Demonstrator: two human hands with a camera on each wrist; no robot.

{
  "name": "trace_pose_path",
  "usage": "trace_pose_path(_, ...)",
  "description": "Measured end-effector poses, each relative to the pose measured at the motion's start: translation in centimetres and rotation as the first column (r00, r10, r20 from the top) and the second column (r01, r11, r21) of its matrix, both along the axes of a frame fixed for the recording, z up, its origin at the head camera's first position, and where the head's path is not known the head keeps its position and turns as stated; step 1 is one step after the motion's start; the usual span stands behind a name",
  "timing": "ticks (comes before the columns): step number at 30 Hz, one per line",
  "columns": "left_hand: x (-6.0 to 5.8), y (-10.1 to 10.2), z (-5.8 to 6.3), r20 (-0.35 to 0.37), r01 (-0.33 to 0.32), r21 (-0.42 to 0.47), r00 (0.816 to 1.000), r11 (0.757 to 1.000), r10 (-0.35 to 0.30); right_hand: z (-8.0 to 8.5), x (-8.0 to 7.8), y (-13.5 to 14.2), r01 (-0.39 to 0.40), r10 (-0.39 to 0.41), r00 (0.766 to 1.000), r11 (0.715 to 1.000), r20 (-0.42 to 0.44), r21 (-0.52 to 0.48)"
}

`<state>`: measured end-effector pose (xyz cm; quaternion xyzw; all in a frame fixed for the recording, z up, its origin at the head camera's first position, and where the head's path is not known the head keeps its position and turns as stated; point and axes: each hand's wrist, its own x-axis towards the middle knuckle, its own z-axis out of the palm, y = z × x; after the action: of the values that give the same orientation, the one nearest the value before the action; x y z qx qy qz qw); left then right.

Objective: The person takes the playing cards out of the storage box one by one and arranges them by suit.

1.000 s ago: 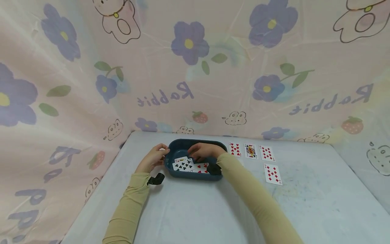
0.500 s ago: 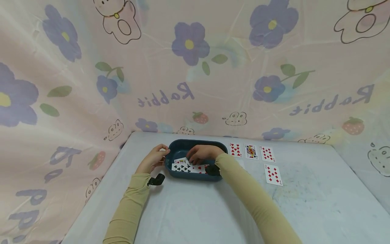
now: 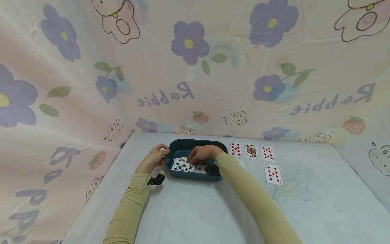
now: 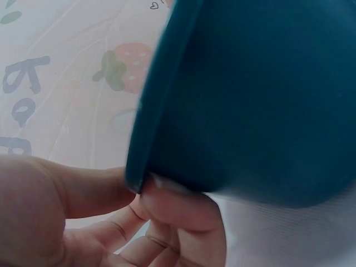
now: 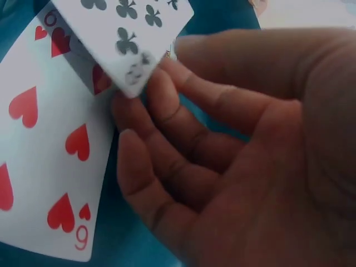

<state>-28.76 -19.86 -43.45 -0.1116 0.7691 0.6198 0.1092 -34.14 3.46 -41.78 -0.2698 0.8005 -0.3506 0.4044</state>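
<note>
A dark blue oblong tub (image 3: 189,176) stands on the table with several playing cards inside. My left hand (image 3: 152,159) pinches its left rim between thumb and fingers; the left wrist view shows the thumb outside the wall (image 4: 267,100). My right hand (image 3: 202,155) reaches into the tub. Its thumb and fingertips pinch one corner of a clubs card (image 5: 125,30), which lies at a slant over a hearts card (image 5: 50,144) in the right wrist view. Behind the clubs card (image 3: 182,166) in the head view, part of a face card (image 3: 180,159) shows.
Right of the tub, a hearts card (image 3: 236,149), a face card (image 3: 251,151) and a diamonds card (image 3: 268,153) lie in a row, face up. Another diamonds card (image 3: 273,174) lies nearer. A patterned cloth (image 3: 213,95) hangs behind the white table (image 3: 198,213).
My right fingertips have come down onto the clubs card, which has shifted and turned slightly in the tub. My left hand has stayed on the rim.
</note>
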Motion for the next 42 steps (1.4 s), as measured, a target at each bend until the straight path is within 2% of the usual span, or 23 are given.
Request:
trace_pose_path(5, -0.1, 0.0, 0.1, 0.002, 0.006, -0.002, 1.000, 1.000, -0.006, 0.4, 0.2, 0.4, -0.026, 0.026, 1.000, 1.000, 0.000, -0.002)
trace_pose_path(8, -0.2, 0.0, 0.2, 0.002, 0.003, -0.006, 1.000, 1.000, -0.003, 0.9, 0.2, 0.8, -0.034, 0.034, 0.999, 0.999, -0.041, -0.001)
trace_pose_path(12, -0.1, 0.0, 0.2, 0.004, 0.000, -0.013, 1.000, 1.000, 0.000, 1.6, 0.1, 1.9, -0.002, -0.001, 0.997, 0.999, -0.076, -0.038)
trace_pose_path(15, 0.0, 0.1, 0.3, 0.002, 0.003, -0.012, 1.000, 1.000, -0.003, 2.2, 0.0, 2.9, 0.037, -0.043, 0.997, 0.994, -0.062, -0.099)
trace_pose_path(23, 0.1, 0.1, 0.1, -0.007, 0.018, -0.004, 1.000, 1.000, -0.018, 3.4, -0.1, 6.9, 0.112, -0.124, 0.992, 0.954, -0.025, -0.279)
trace_pose_path(29, 0.2, 0.0, 0.1, -0.007, 0.030, -0.001, 1.000, 1.000, -0.030, 4.0, 0.1, 10.4, 0.163, -0.188, 0.981, 0.923, -0.038, -0.348)
trace_pose_path(35, 0.2, 0.0, 0.1, -0.008, 0.035, -0.006, 0.999, 0.999, -0.035, 4.2, 0.4, 14.7, 0.240, -0.288, 0.955, 0.896, -0.077, -0.374)
trace_pose_path(39, 0.2, 0.0, 0.2, -0.008, 0.037, -0.017, 0.999, 0.999, -0.037, 3.8, 0.7, 17.9, 0.308, -0.362, 0.929, 0.876, -0.081, -0.372)
trace_pose_path(42, 0.1, -0.2, 0.1, -0.007, 0.041, -0.022, 0.999, 0.999, -0.041, 3.3, 1.1, 20.2, 0.366, -0.425, 0.901, 0.852, -0.086, -0.375)
